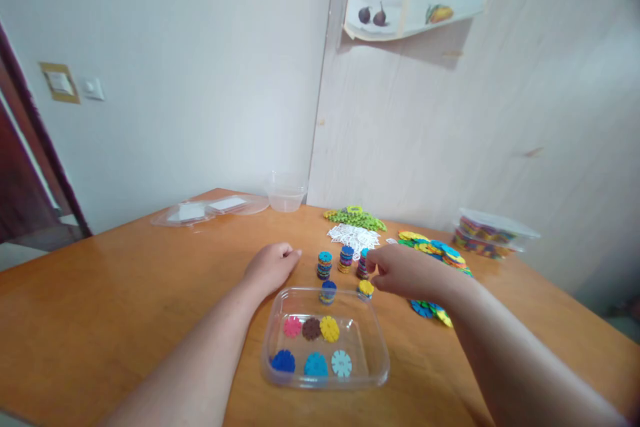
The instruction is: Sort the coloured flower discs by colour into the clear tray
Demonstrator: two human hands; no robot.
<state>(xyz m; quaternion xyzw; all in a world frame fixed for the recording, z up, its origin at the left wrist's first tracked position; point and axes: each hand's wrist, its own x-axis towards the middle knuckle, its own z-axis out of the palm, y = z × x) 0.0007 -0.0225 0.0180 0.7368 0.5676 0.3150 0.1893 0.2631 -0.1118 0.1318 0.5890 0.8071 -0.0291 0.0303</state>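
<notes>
"The brown table [125,280] stood by a pale wall [175,80]. Where were the little stacks [325,267]?"

"Between the left hand [271,268], curled closed, and the right hand [403,271], bent by one stack [363,268]. I couldn't tell if it held anything."

On the desk [150,320], a container [350,383] holds six notched discs [311,329] in two rows of three. Behind it stand disc stacks [324,267], then two piles of pieces [354,239]. Rightward lies a disc heap [435,250], with a lidded box [487,233] beyond; back left, a tub [286,197] stands right of lids [257,204].
</notes>
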